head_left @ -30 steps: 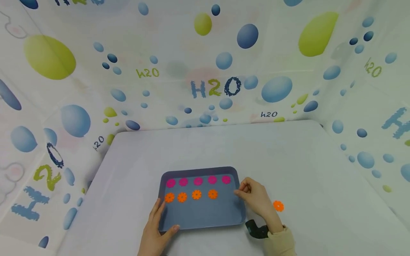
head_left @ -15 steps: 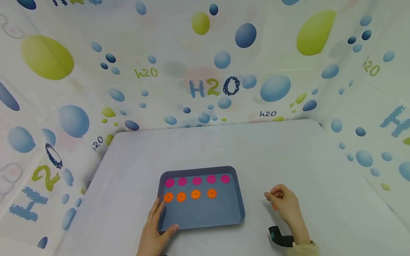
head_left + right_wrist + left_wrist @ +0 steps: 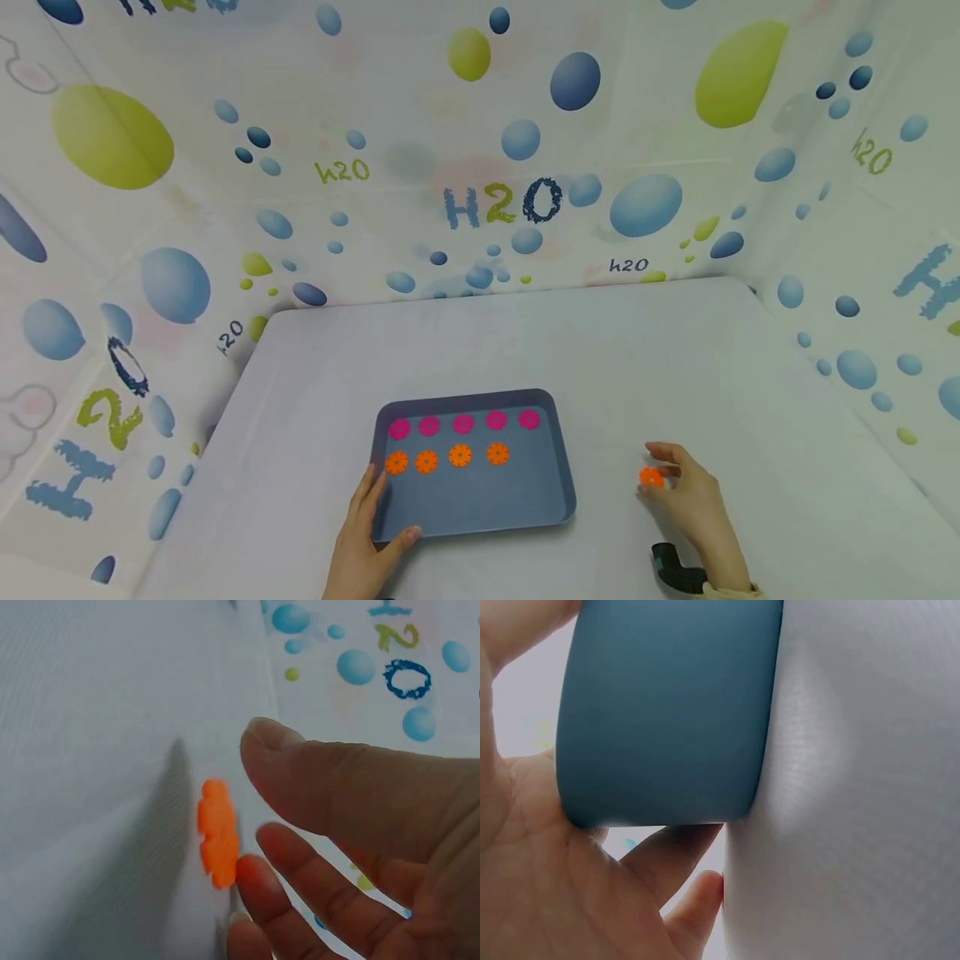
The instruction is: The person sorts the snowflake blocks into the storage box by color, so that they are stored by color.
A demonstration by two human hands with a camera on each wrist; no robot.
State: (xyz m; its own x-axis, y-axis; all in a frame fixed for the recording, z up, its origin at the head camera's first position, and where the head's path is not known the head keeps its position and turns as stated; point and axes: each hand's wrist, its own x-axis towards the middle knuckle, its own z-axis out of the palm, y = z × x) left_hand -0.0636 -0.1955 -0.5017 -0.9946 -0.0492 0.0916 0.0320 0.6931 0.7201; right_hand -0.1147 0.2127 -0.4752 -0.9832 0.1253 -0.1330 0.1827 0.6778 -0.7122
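Observation:
In the head view, my left hand (image 3: 365,533) rests at the near left corner of a blue-grey tray (image 3: 480,508), fingers along its side and thumb by the front rim. Up close in the left wrist view, the tray's wall (image 3: 667,712) stands between thumb and fingers. Right of the tray, my right hand (image 3: 693,500) reaches down over an orange flower-shaped disc (image 3: 651,477) on the white table. Thumb and fingers are apart in the right wrist view, with a fingertip (image 3: 255,877) at the disc's edge.
A row of several magenta discs (image 3: 463,424) lies along the tray's far side. Below them is a row of several orange discs (image 3: 460,455). A patterned curtain (image 3: 420,108) surrounds the white table (image 3: 487,350).
My right hand has moved right, from the tray's right rim to the loose orange disc, and its fingers have spread. The left hand stays at the tray's corner.

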